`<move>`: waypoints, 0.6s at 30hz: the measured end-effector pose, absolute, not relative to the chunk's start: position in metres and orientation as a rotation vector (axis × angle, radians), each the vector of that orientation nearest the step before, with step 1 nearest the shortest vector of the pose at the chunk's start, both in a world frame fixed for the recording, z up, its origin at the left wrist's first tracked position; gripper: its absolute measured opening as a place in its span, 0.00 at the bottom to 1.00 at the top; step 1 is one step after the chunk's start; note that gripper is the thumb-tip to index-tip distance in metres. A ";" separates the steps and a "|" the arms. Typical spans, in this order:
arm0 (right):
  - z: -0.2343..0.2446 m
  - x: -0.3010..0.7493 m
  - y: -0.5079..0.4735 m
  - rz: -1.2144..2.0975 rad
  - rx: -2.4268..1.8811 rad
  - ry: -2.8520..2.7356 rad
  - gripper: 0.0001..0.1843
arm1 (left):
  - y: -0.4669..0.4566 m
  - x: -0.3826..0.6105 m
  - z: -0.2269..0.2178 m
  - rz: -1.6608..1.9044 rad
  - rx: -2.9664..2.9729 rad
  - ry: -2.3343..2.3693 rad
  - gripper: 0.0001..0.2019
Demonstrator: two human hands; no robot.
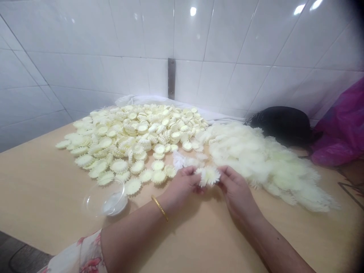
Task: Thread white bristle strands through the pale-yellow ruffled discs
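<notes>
Between my two hands is a pale cream artificial flower (209, 176) with pointed petals. My left hand (186, 184) pinches its left edge, a gold bangle on that wrist. My right hand (233, 185) closes thumb and fingers on the right edge of the same flower. Just beyond the hands lies a small heap of white filmy pieces (189, 161). To the left spreads a large pile of pale yellow, scallop-edged flower discs (136, 136), many in stacks. On the right rests a heap of thin, translucent cream petal layers (256, 155).
A clear round plastic container (113, 203) with something white in it stands at the left front of the wooden table (62, 182). At the back right are a black bag-like item (281, 123) and a magenta plastic bag (339, 125). A tiled wall (227, 34) closes off the back.
</notes>
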State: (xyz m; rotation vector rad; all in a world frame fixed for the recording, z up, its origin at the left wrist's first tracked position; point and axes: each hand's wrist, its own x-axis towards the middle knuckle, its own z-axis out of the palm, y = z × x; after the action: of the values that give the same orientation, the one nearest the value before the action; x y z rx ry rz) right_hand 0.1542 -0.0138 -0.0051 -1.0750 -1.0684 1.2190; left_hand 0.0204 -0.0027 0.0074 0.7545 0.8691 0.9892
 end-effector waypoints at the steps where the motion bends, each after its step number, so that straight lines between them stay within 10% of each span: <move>1: -0.005 0.155 -0.013 1.222 -1.072 -1.051 0.10 | -0.002 0.020 0.007 0.988 0.764 0.889 0.04; 18: -0.006 0.156 -0.010 0.999 -1.255 -1.041 0.13 | -0.002 0.014 0.007 1.099 0.939 0.910 0.06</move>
State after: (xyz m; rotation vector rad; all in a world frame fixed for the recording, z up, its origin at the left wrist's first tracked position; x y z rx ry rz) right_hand 0.1561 -0.0104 -0.0063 -1.2553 -1.0412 0.9990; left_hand 0.0140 -0.0017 0.0067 0.9388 0.9102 1.0987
